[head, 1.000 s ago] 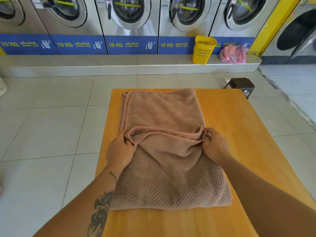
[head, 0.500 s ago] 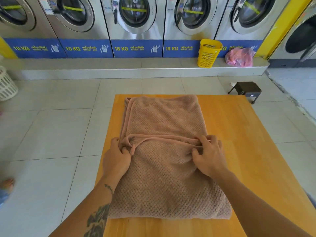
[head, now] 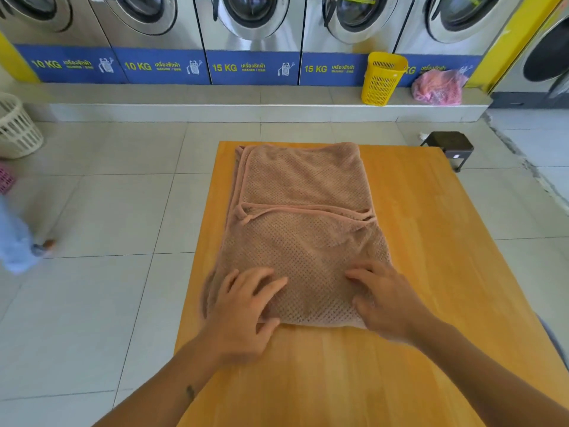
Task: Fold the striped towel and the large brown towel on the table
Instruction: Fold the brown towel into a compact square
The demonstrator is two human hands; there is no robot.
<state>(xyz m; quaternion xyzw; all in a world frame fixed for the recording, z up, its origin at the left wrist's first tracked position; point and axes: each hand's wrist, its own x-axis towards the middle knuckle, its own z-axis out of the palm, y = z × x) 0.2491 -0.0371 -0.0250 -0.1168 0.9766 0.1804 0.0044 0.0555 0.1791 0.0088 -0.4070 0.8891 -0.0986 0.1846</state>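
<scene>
**Head view, folding in progress.** One large brown waffle-weave towel lies on the orange wooden counter. It is already doubled into a narrow rectangle whose long axis runs straight away from the person. A hemmed flap edge crosses it from side to side about halfway along.

The left hand rests on the near left corner of the towel and the right hand on the near right corner. Both sets of fingers are straight, spread apart and laid flat on the cloth, gripping nothing. The right hand is slightly blurred.

The relation that matters is that the whole free length of the towel lies beyond the fingertips, towards the far end of the counter, with its near hem just under the palms. Neither hand is clearly nearer, as each covers its own corner. The next fold would probably carry the near edge away along that axis.

Count:
- brown towel, one
- striped towel, none in view
- hands, two
- counter, one

Beyond the counter stand one yellow slotted plastic basket and one pink mesh bag on the ledge below the washing machines. One dark low stool and one white lattice basket stand on the tiled floor.
</scene>
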